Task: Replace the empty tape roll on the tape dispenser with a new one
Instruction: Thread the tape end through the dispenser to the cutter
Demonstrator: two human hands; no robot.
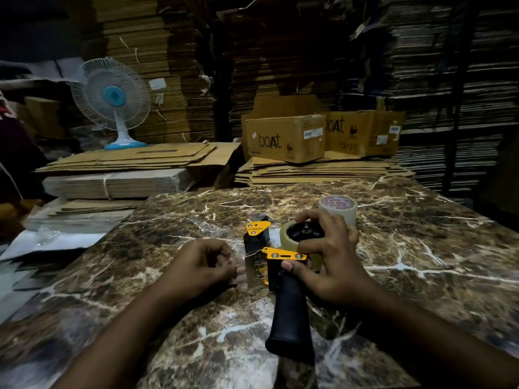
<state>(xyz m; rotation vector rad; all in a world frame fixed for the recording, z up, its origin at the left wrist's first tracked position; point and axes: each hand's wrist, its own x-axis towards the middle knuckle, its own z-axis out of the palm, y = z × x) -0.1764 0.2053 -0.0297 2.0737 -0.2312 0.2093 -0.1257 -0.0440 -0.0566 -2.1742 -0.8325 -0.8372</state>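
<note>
A black tape dispenser (289, 307) with yellow metal plates lies on the marble table (421, 262), handle toward me. A roll of clear tape (288, 237) sits on its black hub. My right hand (328, 254) rests over that roll and the dispenser body, thumb on the yellow plate. My left hand (207, 265) is pinched at the dispenser's front end, where a strip of clear tape seems held between the fingertips. Another roll (338, 207), with a red-printed core, stands just behind my right hand.
Crinkled clear plastic (213, 226) lies on the table behind the dispenser. Past the far edge are flattened cardboard stacks (323, 169), two "boat" boxes (286, 138) and a white and blue fan (112, 99). More cardboard is piled at the left.
</note>
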